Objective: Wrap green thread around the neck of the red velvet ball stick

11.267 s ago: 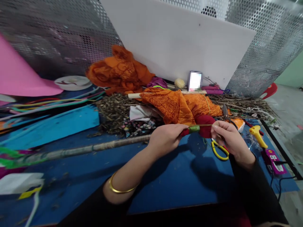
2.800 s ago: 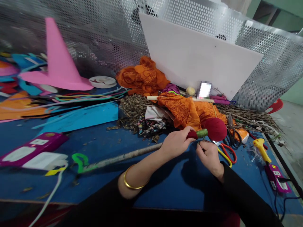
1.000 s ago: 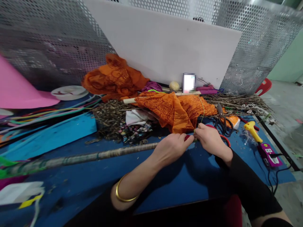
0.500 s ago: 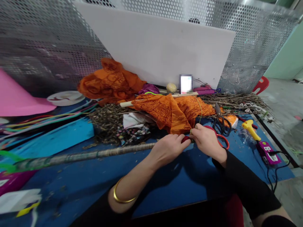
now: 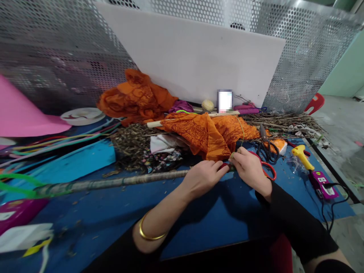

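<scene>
A long stick (image 5: 127, 181) wrapped in greyish-brown strips with green bands lies across my front. My left hand (image 5: 200, 176) is wrapped round it near its right end, with a bit of dark red showing by the thumb. Against that end, my right hand (image 5: 250, 167) has its fingers pinched together on a thin yellow-green string (image 5: 242, 131), which runs up over an orange patterned cloth (image 5: 210, 132). My fingers hide the stick's tip. Close by the right hand lie red-handled scissors (image 5: 270, 168), partly covered, and dark scissors (image 5: 266, 146).
A yellow glue gun (image 5: 302, 156) and a purple power strip (image 5: 322, 184) lie on the blue table (image 5: 204, 223) at right. Dry plant bits (image 5: 127, 146), a bright screen (image 5: 225, 100) and a second orange cloth (image 5: 136, 94) are behind. Green loops (image 5: 17, 185) surround the stick's left end.
The view has shifted slightly, and the stick's left end appears a little higher and further right. Both hands keep nearly the same place and grip.
</scene>
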Demonstrator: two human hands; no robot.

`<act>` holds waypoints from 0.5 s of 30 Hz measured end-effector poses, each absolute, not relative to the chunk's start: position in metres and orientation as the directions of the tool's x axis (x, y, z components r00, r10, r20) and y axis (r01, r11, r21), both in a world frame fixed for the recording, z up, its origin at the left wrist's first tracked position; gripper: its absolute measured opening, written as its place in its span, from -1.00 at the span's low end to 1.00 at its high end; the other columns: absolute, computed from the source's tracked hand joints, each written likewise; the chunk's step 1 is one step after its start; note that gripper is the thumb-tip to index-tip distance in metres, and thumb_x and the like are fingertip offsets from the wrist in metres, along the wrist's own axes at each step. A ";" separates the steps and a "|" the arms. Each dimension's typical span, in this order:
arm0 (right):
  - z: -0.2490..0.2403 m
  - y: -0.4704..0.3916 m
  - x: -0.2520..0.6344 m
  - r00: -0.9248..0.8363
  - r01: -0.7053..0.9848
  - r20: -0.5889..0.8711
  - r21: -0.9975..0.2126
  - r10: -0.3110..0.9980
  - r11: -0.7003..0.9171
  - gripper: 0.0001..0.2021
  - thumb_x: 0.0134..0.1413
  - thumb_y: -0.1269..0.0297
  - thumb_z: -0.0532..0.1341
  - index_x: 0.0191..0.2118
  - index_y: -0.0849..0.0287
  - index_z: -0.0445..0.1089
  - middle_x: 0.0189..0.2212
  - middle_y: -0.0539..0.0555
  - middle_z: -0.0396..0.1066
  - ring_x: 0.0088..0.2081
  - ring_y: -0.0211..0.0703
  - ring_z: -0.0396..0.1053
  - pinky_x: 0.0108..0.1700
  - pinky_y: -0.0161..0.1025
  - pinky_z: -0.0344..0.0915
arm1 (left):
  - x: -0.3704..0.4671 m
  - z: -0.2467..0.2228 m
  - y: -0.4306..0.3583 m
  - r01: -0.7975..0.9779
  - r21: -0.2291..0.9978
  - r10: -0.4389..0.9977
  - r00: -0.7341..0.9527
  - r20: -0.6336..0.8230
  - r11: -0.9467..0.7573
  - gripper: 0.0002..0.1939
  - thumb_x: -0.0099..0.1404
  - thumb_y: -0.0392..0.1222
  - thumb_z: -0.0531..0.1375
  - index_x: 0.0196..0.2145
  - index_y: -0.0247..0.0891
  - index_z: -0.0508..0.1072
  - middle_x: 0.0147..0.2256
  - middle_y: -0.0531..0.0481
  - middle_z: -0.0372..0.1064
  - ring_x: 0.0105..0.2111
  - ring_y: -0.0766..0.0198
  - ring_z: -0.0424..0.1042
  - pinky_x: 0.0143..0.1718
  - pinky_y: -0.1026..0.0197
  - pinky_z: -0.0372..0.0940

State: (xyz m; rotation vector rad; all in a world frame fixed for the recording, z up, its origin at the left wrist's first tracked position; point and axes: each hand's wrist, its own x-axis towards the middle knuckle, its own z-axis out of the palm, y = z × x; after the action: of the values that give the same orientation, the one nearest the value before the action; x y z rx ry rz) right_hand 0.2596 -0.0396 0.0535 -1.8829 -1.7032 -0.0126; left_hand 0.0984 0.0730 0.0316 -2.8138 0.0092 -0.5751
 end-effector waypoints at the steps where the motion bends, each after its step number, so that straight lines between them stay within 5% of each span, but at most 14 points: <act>1: 0.055 -0.040 0.261 0.196 0.861 0.392 -0.507 0.899 0.033 -0.72 0.31 0.29 0.06 -0.44 0.15 0.36 -0.40 0.01 0.26 -0.40 -0.26 0.24 -0.35 -0.31 0.14 | 0.099 0.030 0.073 0.051 -0.235 -0.046 0.919 0.391 -0.971 -0.74 0.41 -0.35 -0.04 -0.12 -0.30 0.43 -0.35 -0.10 0.44 -0.46 0.23 0.41 -0.45 0.20 0.27; 6: 0.067 -0.040 0.272 0.325 0.405 0.362 -0.888 0.873 0.218 -0.68 0.25 0.14 0.11 -0.46 0.17 0.42 -0.18 0.13 0.37 -0.11 -0.14 0.37 -0.19 -0.27 0.35 | 0.096 0.031 0.080 0.149 -0.097 0.096 0.905 0.414 -0.984 -0.73 0.41 -0.27 0.02 -0.04 -0.23 0.46 -0.32 -0.09 0.52 -0.43 0.23 0.47 -0.43 0.23 0.28; 10: 0.071 -0.044 0.286 0.430 0.009 0.162 -0.984 0.888 0.175 -0.68 0.15 0.03 0.20 -0.46 0.18 0.41 -0.36 0.07 0.41 -0.42 -0.27 0.37 -0.40 -0.33 0.33 | 0.089 0.041 0.091 0.305 0.036 0.290 0.855 0.430 -0.952 -0.73 0.38 -0.19 0.07 -0.04 -0.22 0.47 -0.23 -0.09 0.57 -0.34 0.17 0.53 -0.36 0.21 0.33; 15: 0.073 -0.049 0.314 0.268 -0.035 0.025 -0.999 0.963 0.036 -0.67 0.02 0.04 0.30 -0.54 0.21 0.39 -0.49 0.00 0.40 -0.69 -0.46 0.07 -0.64 -0.38 -0.03 | 0.078 0.059 0.099 0.431 0.185 0.468 0.785 0.405 -0.883 -0.70 0.33 -0.19 0.11 -0.01 -0.21 0.47 -0.09 -0.08 0.55 -0.19 0.11 0.55 -0.22 0.17 0.36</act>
State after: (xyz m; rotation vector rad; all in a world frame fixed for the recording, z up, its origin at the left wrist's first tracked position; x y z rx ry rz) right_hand 0.3137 -0.0487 0.0732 -1.2740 -0.9951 1.0050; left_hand 0.0780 0.0993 0.0589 -3.0456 -0.7690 -0.7255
